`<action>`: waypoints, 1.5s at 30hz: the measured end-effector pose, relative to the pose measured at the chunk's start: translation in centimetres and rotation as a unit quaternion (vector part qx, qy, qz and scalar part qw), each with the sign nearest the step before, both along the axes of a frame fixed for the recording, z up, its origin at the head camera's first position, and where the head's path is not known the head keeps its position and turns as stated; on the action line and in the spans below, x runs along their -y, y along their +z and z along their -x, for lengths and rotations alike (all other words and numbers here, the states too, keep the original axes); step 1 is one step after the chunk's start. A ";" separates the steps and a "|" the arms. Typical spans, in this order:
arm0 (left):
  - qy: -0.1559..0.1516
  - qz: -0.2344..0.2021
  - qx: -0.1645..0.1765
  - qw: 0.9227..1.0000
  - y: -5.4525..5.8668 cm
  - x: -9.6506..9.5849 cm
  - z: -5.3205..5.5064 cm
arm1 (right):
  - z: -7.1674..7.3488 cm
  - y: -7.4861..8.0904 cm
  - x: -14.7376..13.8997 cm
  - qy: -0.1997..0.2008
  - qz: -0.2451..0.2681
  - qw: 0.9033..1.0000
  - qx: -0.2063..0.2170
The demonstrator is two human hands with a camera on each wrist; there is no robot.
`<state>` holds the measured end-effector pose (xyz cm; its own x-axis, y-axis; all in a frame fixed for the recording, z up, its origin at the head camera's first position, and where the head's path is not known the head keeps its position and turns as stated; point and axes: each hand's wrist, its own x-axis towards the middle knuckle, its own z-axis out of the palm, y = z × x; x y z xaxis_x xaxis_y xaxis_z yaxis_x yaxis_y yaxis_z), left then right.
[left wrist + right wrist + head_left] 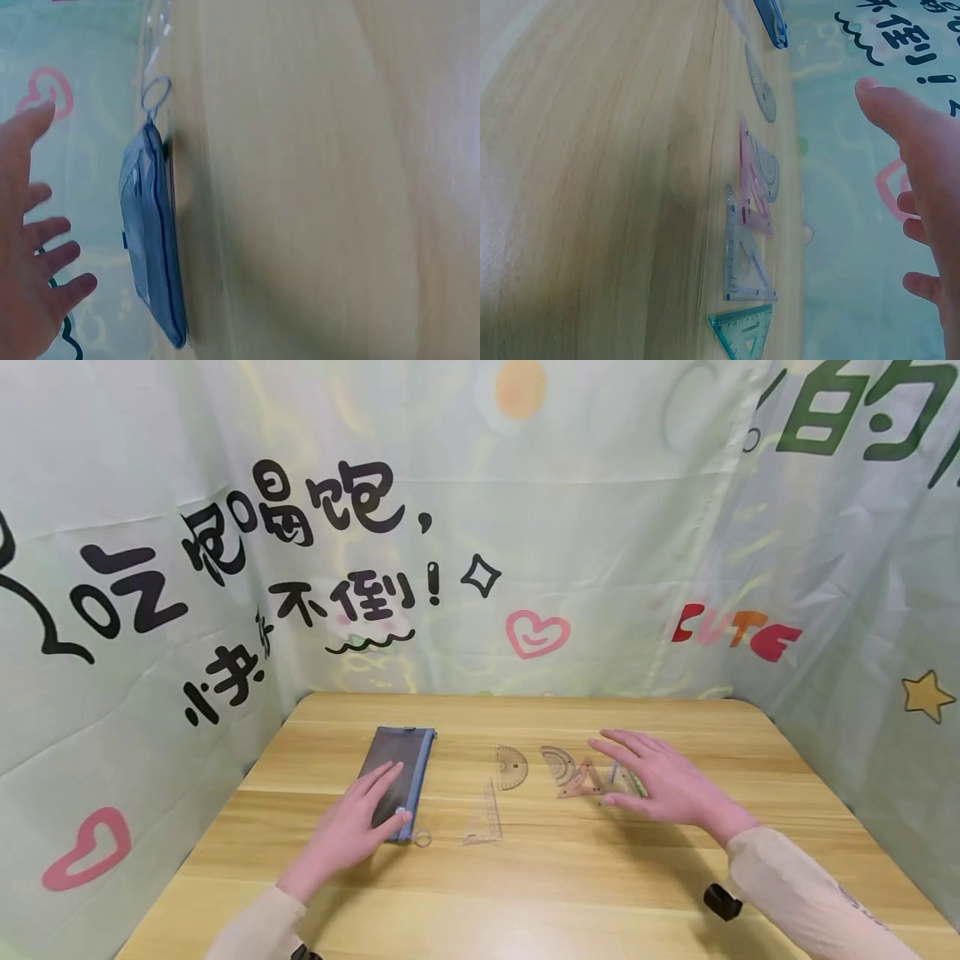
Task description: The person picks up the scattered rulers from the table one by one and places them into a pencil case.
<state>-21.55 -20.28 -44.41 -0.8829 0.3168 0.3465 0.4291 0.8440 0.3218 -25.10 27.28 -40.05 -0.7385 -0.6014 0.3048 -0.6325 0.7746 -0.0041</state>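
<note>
A dark blue zip pouch (388, 745) with a ring on its zip pull (423, 838) lies on the table at the left. My left hand (348, 831) is over its near part with fingers extended; in the left wrist view a gap shows between that hand and the pouch (150, 217). To the right lie a clear set square (491, 822), a half-round protractor (513, 768), a second protractor (557, 764) and a pink set square (582, 781). My right hand (663, 781) hovers, holding nothing, above another clear set square (739, 281) and a green set square (739, 321), partly hiding them.
The wooden table (525, 893) is enclosed by printed cloth (600, 552) at the back and both sides. A black object (722, 902) shows by the right sleeve (802, 885).
</note>
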 end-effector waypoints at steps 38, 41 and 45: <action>0.117 -0.032 -0.031 0.992 -2.6 -3.9 0.1 | 2.2 -1.1 0.2 -0.032 0.078 0.995 0.048; 0.121 -0.029 -0.034 0.992 -2.6 -4.1 0.1 | 2.4 -1.2 0.2 -0.038 0.088 0.994 0.057; 0.132 -0.031 -0.021 0.991 -2.4 -4.2 0.4 | 2.5 -1.0 0.3 -0.042 0.095 0.993 0.063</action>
<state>-21.99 -16.04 -46.83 -0.9166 0.0542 0.3962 0.2106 0.9077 0.3630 -27.61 27.02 -41.09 -0.8227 -0.4775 0.3085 -0.5515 0.8020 -0.2293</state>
